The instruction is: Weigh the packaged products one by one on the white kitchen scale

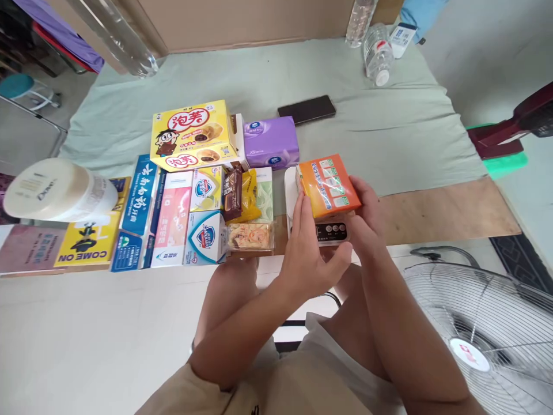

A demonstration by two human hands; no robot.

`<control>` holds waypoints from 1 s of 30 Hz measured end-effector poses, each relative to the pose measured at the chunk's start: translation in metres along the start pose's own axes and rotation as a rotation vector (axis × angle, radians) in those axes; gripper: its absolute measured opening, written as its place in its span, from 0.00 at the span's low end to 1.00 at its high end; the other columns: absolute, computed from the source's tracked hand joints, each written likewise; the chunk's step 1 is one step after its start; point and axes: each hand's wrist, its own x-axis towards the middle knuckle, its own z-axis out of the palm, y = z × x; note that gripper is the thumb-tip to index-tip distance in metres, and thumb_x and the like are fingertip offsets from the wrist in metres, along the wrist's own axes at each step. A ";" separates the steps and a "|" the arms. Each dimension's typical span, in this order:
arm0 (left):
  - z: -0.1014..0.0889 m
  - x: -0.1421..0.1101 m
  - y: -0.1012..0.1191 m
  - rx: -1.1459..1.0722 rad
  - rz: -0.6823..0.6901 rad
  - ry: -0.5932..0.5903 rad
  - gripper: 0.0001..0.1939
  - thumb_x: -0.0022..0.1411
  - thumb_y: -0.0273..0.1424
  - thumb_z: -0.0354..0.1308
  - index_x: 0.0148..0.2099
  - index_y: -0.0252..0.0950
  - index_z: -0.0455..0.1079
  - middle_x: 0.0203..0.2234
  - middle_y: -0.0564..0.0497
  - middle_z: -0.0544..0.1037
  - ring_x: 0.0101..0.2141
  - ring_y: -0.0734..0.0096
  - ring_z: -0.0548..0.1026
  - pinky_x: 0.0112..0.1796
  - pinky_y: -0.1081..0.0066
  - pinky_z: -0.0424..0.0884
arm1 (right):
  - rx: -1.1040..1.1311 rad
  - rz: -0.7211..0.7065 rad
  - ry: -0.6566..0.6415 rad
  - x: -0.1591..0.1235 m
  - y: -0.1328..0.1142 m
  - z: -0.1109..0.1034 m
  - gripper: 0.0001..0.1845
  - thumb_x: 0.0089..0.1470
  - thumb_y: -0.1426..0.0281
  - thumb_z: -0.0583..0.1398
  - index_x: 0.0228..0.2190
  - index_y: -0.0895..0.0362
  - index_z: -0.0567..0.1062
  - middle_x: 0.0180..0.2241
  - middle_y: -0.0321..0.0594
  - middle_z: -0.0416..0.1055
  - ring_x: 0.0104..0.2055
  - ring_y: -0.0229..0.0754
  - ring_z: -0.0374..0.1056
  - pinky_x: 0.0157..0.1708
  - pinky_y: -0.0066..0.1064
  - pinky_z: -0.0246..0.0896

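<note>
An orange plastic-wrapped pack point(329, 181) sits tilted over a white kitchen scale point(290, 187), between my two hands. My left hand point(305, 253) presses its straight fingers on the pack's left side, its thumb apart in front of the scale. On the pack's right side, my right hand point(367, 216) is closed around the edge, its fingers partly hidden. The scale's black button panel point(334, 231) shows below the pack. Whether the pack rests on the scale or is held just above it, I cannot tell.
To the left stand a yellow puff box point(192, 135), purple tissues point(271, 143), toothpaste boxes point(140, 196), soap boxes point(205, 236), wrapped snacks point(250, 236) and a white-lidded jar point(60, 190). A phone point(306, 109) and bottles point(378, 55) lie behind. A fan point(475, 340) stands at right.
</note>
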 end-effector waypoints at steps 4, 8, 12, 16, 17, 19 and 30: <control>0.000 0.017 -0.009 -0.036 -0.010 0.051 0.50 0.68 0.46 0.59 0.79 0.40 0.36 0.79 0.36 0.44 0.79 0.48 0.45 0.75 0.44 0.52 | -0.199 -0.090 -0.088 0.003 0.006 -0.002 0.36 0.55 0.68 0.65 0.64 0.43 0.69 0.66 0.40 0.70 0.69 0.53 0.66 0.71 0.57 0.59; 0.002 0.028 -0.012 -0.093 -0.062 0.120 0.48 0.68 0.46 0.59 0.79 0.40 0.37 0.79 0.38 0.46 0.79 0.51 0.45 0.76 0.47 0.50 | -0.187 -0.110 -0.120 0.006 0.007 -0.005 0.33 0.58 0.60 0.67 0.64 0.44 0.69 0.68 0.42 0.69 0.71 0.53 0.64 0.71 0.57 0.60; 0.000 0.034 -0.012 -0.161 -0.118 0.135 0.46 0.70 0.50 0.56 0.79 0.41 0.38 0.79 0.40 0.45 0.79 0.53 0.46 0.76 0.51 0.51 | -0.158 -0.096 -0.066 0.005 0.008 -0.011 0.32 0.61 0.49 0.63 0.63 0.45 0.69 0.70 0.43 0.65 0.74 0.54 0.60 0.74 0.58 0.55; -0.001 0.038 -0.011 -0.192 -0.121 0.106 0.43 0.71 0.47 0.56 0.79 0.45 0.40 0.77 0.44 0.57 0.76 0.53 0.56 0.74 0.50 0.59 | -0.159 -0.025 -0.056 0.001 0.002 -0.005 0.34 0.61 0.46 0.62 0.64 0.44 0.70 0.70 0.42 0.66 0.74 0.55 0.61 0.74 0.60 0.53; -0.001 0.039 -0.011 -0.186 -0.112 0.100 0.44 0.70 0.47 0.57 0.79 0.48 0.41 0.76 0.46 0.58 0.76 0.52 0.56 0.74 0.49 0.60 | -0.159 -0.004 -0.062 0.000 -0.001 -0.001 0.35 0.60 0.46 0.62 0.64 0.44 0.70 0.69 0.42 0.68 0.72 0.55 0.63 0.74 0.61 0.54; 0.000 0.037 -0.011 -0.164 -0.088 0.077 0.45 0.68 0.46 0.59 0.79 0.49 0.42 0.77 0.48 0.57 0.77 0.51 0.53 0.74 0.47 0.59 | -0.145 0.021 -0.053 -0.004 -0.006 0.007 0.36 0.59 0.47 0.63 0.65 0.43 0.69 0.66 0.41 0.72 0.69 0.55 0.67 0.72 0.61 0.57; -0.055 -0.010 0.043 -0.127 0.273 0.076 0.51 0.66 0.40 0.63 0.79 0.46 0.35 0.80 0.46 0.46 0.79 0.52 0.38 0.78 0.51 0.45 | 0.063 -0.449 0.003 -0.045 -0.043 0.055 0.28 0.65 0.51 0.57 0.64 0.35 0.72 0.68 0.28 0.68 0.76 0.59 0.57 0.76 0.60 0.53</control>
